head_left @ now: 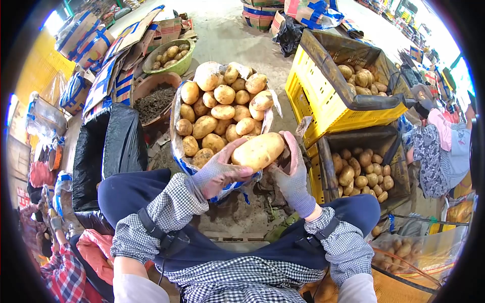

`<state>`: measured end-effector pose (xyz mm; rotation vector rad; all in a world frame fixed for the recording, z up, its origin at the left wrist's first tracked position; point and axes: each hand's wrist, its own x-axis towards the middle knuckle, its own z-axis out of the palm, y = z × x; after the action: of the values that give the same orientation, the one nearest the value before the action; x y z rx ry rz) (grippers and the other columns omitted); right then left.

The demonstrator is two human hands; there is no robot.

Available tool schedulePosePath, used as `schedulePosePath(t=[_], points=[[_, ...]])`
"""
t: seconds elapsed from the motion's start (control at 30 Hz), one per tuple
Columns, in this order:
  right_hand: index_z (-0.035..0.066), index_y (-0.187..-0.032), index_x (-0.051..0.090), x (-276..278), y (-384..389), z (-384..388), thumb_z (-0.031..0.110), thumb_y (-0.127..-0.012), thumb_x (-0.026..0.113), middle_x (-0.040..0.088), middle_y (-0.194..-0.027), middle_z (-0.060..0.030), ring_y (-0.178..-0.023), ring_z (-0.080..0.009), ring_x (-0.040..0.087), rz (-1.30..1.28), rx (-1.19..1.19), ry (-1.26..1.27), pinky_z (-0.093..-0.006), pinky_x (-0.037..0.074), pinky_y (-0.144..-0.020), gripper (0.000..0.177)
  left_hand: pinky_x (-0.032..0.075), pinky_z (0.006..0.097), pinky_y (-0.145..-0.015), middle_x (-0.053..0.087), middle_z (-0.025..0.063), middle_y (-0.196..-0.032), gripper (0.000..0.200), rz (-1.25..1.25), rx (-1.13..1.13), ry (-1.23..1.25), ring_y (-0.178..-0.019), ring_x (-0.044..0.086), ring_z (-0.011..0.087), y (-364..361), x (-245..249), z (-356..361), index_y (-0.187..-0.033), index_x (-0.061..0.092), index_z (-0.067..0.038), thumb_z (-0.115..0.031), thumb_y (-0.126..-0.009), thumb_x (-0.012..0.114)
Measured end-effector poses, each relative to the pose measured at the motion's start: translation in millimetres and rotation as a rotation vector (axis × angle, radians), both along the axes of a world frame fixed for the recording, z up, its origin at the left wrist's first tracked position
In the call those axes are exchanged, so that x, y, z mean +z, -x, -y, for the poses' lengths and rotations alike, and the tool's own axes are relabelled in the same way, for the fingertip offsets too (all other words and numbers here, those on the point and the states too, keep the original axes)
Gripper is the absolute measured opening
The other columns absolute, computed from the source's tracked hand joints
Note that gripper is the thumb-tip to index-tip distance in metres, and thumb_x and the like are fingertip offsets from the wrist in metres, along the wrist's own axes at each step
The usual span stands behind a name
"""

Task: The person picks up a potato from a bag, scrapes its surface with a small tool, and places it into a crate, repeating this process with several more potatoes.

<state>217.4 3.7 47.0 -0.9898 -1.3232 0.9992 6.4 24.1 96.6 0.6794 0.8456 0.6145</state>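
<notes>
A large potato (258, 151) is held up between my two gloved hands, over the near edge of a box (177, 129) heaped with potatoes (223, 112). My left hand (221, 170) grips its left end, with the thumb along the lower side. Around the right end curve the fingers and thumb of my right hand (293, 174). Both gloves are pale purple and stained with dirt. The palm sides of my fingers are partly hidden by the potato.
Yellow crates (313, 108) lined in dark plastic hold potatoes on the right. At left stand a black-lined box (124, 141), a tub of dark soil (151, 103) and a green basin (184, 64) of potatoes. Other people (439, 146) sit at both sides.
</notes>
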Motion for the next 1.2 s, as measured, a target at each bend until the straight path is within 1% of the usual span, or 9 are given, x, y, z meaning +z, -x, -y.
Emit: schedulePosePath(t=[0.07, 0.33, 0.67, 0.73, 0.87, 0.97, 1.07, 1.13, 1.2], points=[[0.001, -0.150, 0.029, 0.2, -4.0, -2.0, 0.003, -0.084, 0.072, 0.040, -0.148, -0.0129, -0.133, -0.0191, 0.042, -0.058, 0.038, 0.012, -0.0323, 0.038, -0.109, 0.079, 0.044, 0.0327, -0.107, 0.044, 0.0082, -0.141, 0.090, 0.015, 0.013, -0.396, -0.129, 0.049, 0.0199, 3.6, -13.3, -4.0, -0.152, 0.024, -0.006, -0.005, -0.079, 0.077], [0.002, -0.147, 0.038, 22.9, -11.2, -2.9, 0.017, -0.081, 0.079, 0.048, -0.144, -0.0102, -0.131, -0.0178, 0.045, -0.232, 0.234, 0.240, -0.0284, 0.036, -0.109, 0.079, 0.044, 0.0342, -0.109, 0.043, 0.0068, -0.144, 0.092, 0.177, 0.101, -0.264, -0.133, 0.046, 0.0225, 11.2, -29.8, -2.8, -0.145, 0.036, -0.015, 0.018, -0.066, 0.071], [0.001, -0.150, 0.032, 20.9, -2.0, 10.0, 0.004, -0.084, 0.076, 0.046, -0.145, -0.0127, -0.133, -0.0207, 0.045, -0.322, 0.371, 0.155, -0.0336, 0.035, -0.114, 0.079, 0.054, 0.0286, -0.091, 0.058, 0.0078, -0.119, 0.076, 0.423, 0.221, 0.119, -0.110, 0.062, 0.0217, 11.9, -49.3, -7.7, -0.132, 0.051, -0.016, 0.022, -0.066, 0.049], [0.001, -0.148, 0.034, 18.1, 0.8, 8.1, 0.012, -0.083, 0.079, 0.047, -0.143, -0.0127, -0.130, -0.0207, 0.048, 0.038, 0.283, 0.114, -0.0333, 0.038, -0.112, 0.081, 0.049, 0.0387, -0.103, 0.052, 0.0123, -0.133, 0.073, 0.363, 0.111, 0.006, -0.127, 0.052, 0.0296, 11.1, -48.4, -12.1, -0.134, 0.050, -0.014, 0.020, -0.069, 0.050], [0.004, -0.138, 0.045, 7.6, -23.2, -3.6, 0.021, -0.085, 0.077, 0.060, -0.124, -0.0104, -0.104, -0.0206, 0.064, -0.467, 0.223, 0.650, -0.0351, 0.059, -0.085, 0.064, 0.045, 0.0396, -0.106, 0.040, 0.0129, -0.143, 0.071, 0.190, -0.071, -0.049, -0.129, 0.048, 0.0263, 0.1, -37.8, -15.0, -0.151, 0.025, -0.011, -0.002, -0.088, 0.057], [0.005, -0.128, 0.053, 35.9, -59.9, -35.9, 0.020, -0.093, 0.066, 0.062, -0.119, -0.0110, -0.103, -0.0248, 0.065, -0.614, 0.054, 0.635, -0.0444, 0.062, -0.078, 0.040, 0.041, 0.0444, -0.110, 0.034, 0.0227, -0.150, 0.086, -0.638, -0.378, -0.366, -0.134, 0.043, 0.0306, 6.1, -60.5, -58.6, -0.151, 0.021, -0.002, -0.041, -0.090, 0.066], [0.003, -0.124, 0.054, 73.5, -108.1, -90.0, 0.019, -0.094, 0.063, 0.061, -0.119, -0.0149, -0.108, -0.0295, 0.064, -0.631, -0.173, 0.420, -0.0479, 0.061, -0.080, 0.035, 0.041, 0.0429, -0.108, 0.039, 0.0229, -0.146, 0.071, -1.438, -0.420, -0.551, -0.133, 0.044, 0.0340, 17.3, -69.6, -109.7, -0.147, 0.034, -0.005, -0.034, -0.090, 0.064], [-0.001, -0.125, 0.051, 66.0, -157.0, -146.1, 0.020, -0.095, 0.062, 0.058, -0.124, -0.0195, -0.114, -0.0342, 0.061, -0.734, -0.259, 0.041, -0.0493, 0.058, -0.090, 0.039, 0.040, 0.0463, -0.107, 0.038, 0.0190, -0.148, 0.069, -1.479, -0.388, -0.855, -0.132, 0.043, 0.0370, 31.0, -105.9, -146.1, -0.146, 0.036, -0.009, -0.023, -0.084, 0.064], [-0.007, -0.126, 0.050, 68.8, -181.7, -149.3, 0.018, -0.097, 0.059, 0.056, -0.128, -0.0251, -0.121, -0.0364, 0.057, -0.701, 0.150, -0.151, -0.0482, 0.051, -0.103, 0.040, 0.045, 0.0461, -0.101, 0.041, 0.0174, -0.144, 0.070, -1.694, -0.394, -1.090, -0.127, 0.048, 0.0351, 28.6, -144.6, -177.7, -0.146, 0.036, -0.011, -0.021, -0.083, 0.065]])
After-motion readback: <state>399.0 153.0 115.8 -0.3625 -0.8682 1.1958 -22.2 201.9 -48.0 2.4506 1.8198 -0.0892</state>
